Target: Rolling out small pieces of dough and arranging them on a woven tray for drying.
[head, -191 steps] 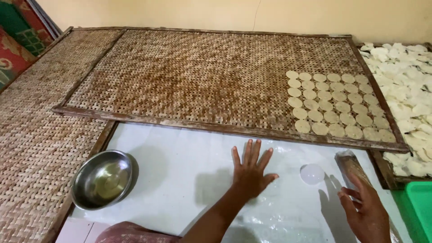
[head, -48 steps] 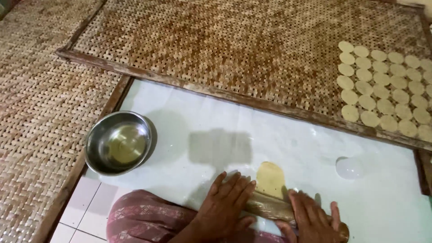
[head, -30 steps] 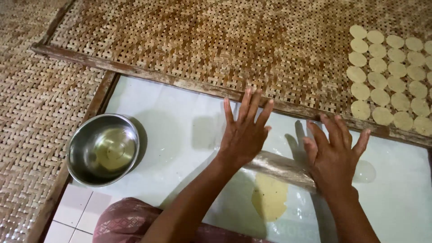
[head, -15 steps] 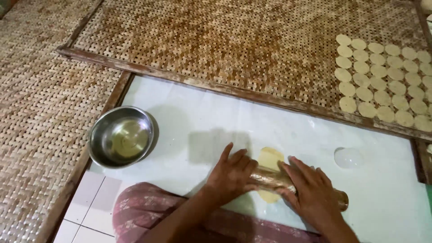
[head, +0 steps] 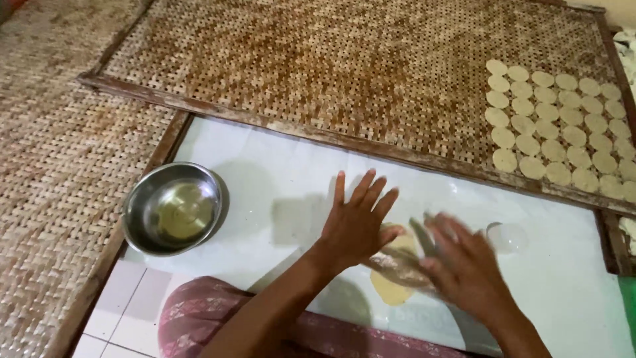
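A: The left hand (head: 358, 222) lies flat, fingers spread wide, its palm pressing on the wooden rolling pin (head: 397, 265). It grips nothing.

B: And the right hand (head: 464, 265)?

A: Blurred, but its fingers are stretched out too, resting on the same rolling pin just right of the left hand. Neither hand closes around it.

B: Where is the dough?

A: The pale yellow dough (head: 391, 288) lies under the rolling pin, flattened, showing on both sides of it, on the white sheet (head: 278, 199).

B: What else is near the rolling pin?

A: A steel bowl (head: 173, 209) with a yellowish liquid stands well to its left on the sheet. A small clear round cutter (head: 507, 237) sits just to its right. Beyond it lies a woven bamboo tray (head: 318, 73), with rows of round dough discs (head: 560, 129) at its right end. A patterned pink garment (head: 199, 318) shows on the near side.
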